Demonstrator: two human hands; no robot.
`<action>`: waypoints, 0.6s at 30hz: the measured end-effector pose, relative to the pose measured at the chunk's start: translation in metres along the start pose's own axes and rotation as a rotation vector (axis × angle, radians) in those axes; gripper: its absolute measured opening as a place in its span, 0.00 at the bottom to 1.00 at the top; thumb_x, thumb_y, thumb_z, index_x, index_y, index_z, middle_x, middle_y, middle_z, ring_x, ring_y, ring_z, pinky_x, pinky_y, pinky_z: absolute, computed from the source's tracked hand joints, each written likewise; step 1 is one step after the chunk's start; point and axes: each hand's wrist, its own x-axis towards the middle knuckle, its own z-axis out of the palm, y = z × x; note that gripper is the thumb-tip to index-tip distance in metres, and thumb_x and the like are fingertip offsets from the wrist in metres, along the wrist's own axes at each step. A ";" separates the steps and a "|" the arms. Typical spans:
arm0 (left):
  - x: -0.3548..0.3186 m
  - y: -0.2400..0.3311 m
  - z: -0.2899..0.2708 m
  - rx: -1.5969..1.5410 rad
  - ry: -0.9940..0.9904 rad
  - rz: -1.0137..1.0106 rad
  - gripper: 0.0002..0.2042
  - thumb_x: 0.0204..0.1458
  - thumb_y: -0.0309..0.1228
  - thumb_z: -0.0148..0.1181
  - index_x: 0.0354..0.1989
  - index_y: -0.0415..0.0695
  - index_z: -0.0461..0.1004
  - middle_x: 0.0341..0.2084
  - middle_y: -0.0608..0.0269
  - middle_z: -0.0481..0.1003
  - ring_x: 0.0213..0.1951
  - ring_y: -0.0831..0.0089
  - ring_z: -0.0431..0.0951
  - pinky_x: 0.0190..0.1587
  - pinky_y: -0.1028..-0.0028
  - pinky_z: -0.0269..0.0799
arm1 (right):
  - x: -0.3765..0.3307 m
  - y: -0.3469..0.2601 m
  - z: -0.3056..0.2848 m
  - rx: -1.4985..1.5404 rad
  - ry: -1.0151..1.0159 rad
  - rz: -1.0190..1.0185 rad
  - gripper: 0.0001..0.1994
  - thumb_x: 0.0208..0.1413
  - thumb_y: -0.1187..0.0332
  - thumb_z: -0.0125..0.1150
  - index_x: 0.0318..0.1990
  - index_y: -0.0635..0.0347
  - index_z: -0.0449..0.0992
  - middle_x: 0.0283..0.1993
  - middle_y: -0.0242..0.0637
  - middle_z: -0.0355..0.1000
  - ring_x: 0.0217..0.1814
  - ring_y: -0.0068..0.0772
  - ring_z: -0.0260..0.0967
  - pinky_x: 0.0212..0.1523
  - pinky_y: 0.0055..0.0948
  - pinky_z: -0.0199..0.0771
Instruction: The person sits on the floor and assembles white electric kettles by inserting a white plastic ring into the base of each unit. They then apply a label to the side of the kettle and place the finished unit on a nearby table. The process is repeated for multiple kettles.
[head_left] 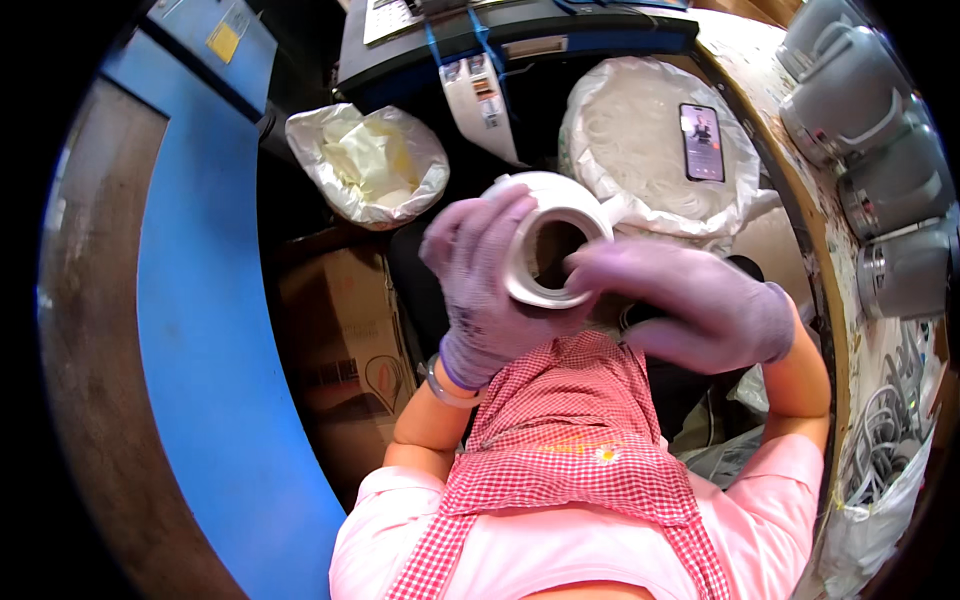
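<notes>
A white round-bodied pot (545, 184) with a wide open mouth is tilted so that its dark inside faces up at me. My left hand (475, 275), in a light purple knit glove, wraps round the pot's left side. On the right, my right hand (700, 305) wears a matching glove and is blurred by motion. Its fingertips reach the right edge of the pot's mouth, and whether they pinch anything there is too smeared to see. Part of a white handle or spout sticks out at the pot's upper right, behind the right fingers.
Ahead on the right, a bag-lined tub (745, 205) holds translucent rings, with a phone (703, 143) on top. A smaller lined bin (430, 165) holds pale yellow scraps. Several grey jugs (850, 95) line the right-hand bench. Blue metal panels (200, 250) and a cardboard box (340, 340) flank my left.
</notes>
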 end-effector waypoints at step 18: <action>-0.169 -0.056 0.029 -0.240 -0.355 -0.275 0.51 0.33 0.34 0.79 0.71 0.54 0.55 0.68 0.31 0.53 0.61 0.37 0.69 0.56 0.56 0.75 | 0.176 0.187 -0.020 -0.494 0.276 -0.124 0.11 0.52 0.66 0.67 0.42 0.55 0.81 0.48 0.40 0.76 0.55 0.44 0.71 0.58 0.40 0.71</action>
